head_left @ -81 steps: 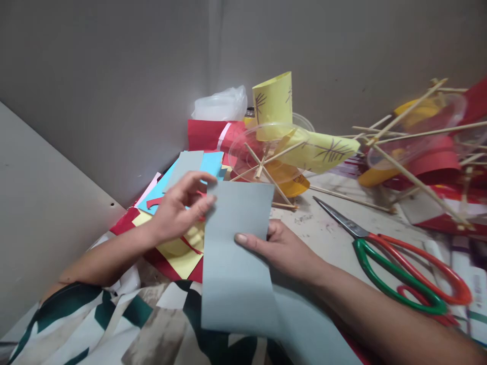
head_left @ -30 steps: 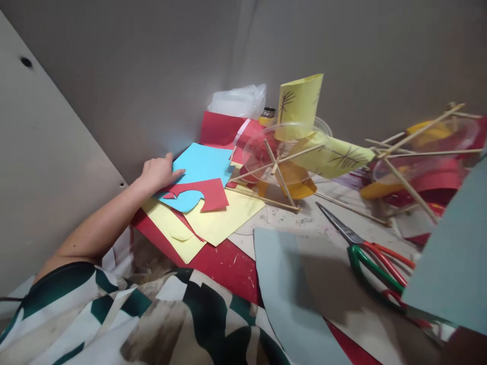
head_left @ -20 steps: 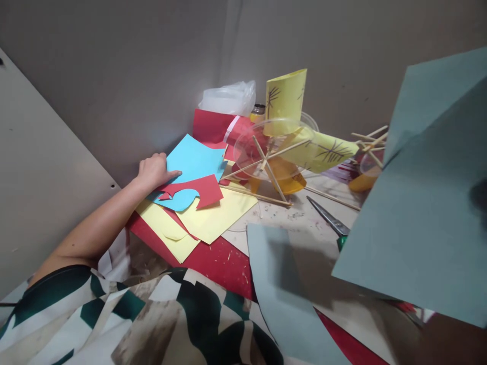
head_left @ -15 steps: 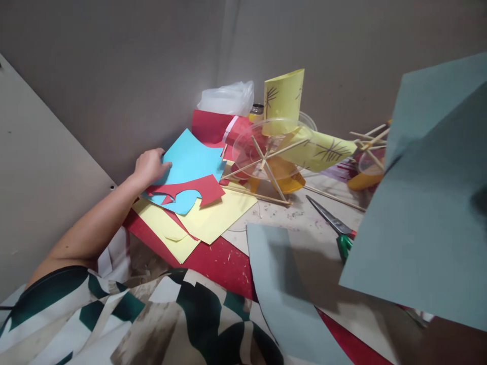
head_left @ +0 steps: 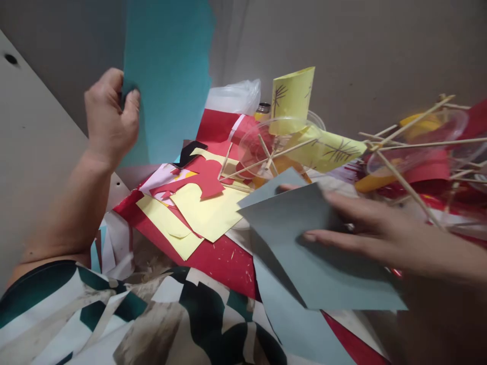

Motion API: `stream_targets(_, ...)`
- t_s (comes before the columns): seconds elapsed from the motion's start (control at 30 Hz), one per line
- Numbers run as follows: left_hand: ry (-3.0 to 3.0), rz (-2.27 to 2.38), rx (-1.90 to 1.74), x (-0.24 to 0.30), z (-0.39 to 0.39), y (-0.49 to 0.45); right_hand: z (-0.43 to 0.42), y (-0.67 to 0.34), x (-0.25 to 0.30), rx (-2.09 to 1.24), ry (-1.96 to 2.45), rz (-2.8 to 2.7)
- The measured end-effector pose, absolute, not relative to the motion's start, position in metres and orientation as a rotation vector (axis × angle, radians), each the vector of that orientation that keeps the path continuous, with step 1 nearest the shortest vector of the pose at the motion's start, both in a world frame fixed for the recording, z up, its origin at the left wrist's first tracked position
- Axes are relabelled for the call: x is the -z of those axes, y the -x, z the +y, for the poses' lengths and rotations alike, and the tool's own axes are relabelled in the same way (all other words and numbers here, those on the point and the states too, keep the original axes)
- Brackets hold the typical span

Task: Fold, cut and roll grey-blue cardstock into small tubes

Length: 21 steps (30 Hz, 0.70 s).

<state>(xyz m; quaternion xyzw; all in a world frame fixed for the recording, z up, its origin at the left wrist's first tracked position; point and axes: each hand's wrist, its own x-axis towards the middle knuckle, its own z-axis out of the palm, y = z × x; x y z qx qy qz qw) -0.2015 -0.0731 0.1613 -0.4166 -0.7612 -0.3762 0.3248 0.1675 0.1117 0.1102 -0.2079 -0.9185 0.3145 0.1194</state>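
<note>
My left hand is raised at the left, with thumb and fingers closed on the edge of a blue sheet of paper that stands upright. At the right, my right hand grips a grey-blue sheet of paper, its fingers around the upper part; part of the sheet bends away behind. Under that sheet lies another grey-blue paper piece at the table's front edge. Below the blue sheet are red paper scraps, yellow paper pieces and a small black piece.
A stick frame with clear plastic discs and yellow paper rolls stands behind. More stick frames are at the right. A white plastic bag and a small jar sit by the wall. A red surface edges the table.
My left hand has lifted the blue sheet off the pile, uncovering the scraps beneath. The grey-blue sheet has come lower and leftward, and my right hand now shows on it, hiding the scissors' place.
</note>
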Motion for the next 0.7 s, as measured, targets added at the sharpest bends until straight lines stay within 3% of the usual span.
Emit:
stream_targets(0.07, 1.075, -1.925, 1.049, -0.164, -0.076, 0.205, 0.109, -0.155, -0.100, -1.087, 0.427, -2.864)
stream_targets(0.23, 1.111, -1.798, 1.495, -0.154, -0.082, 0.225, 0.110, -0.138, -0.079, -1.114, 0.314, -3.038)
stream_targets(0.4, 1.088, -1.740, 1.995, -0.138, -0.088, 0.224, 0.115, -0.132, -0.072, -0.993, 0.384, -3.078)
stream_targets(0.7, 0.952, -1.936, 2.394, -0.124, -0.102, 0.200, 0.113, -0.133, -0.073, -0.733, 0.429, -3.128)
